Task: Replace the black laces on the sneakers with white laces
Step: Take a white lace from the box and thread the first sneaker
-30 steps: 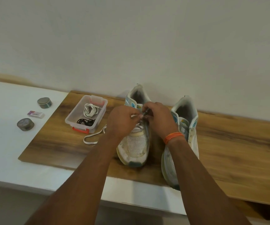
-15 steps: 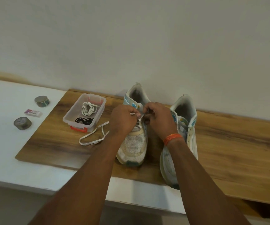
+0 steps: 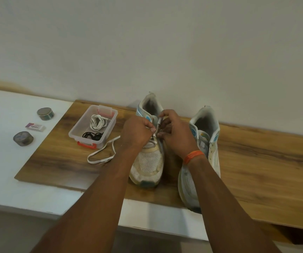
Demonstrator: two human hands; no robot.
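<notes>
Both hands have a pinching grip on the white lace (image 3: 158, 125) now: left hand (image 3: 137, 133) nips it low at the eyelets, right hand (image 3: 174, 132) holds the stiff tip just above, over the left sneaker (image 3: 148, 161) on the wooden table. Best to keep that tip straight, feed it cleanly through the next eyelet and draw the slack across evenly. The loose tail loops toward the clear box (image 3: 93, 125) at the table's left end. Compared with a moment ago, the tip has lifted higher and the tail has shifted.
</notes>
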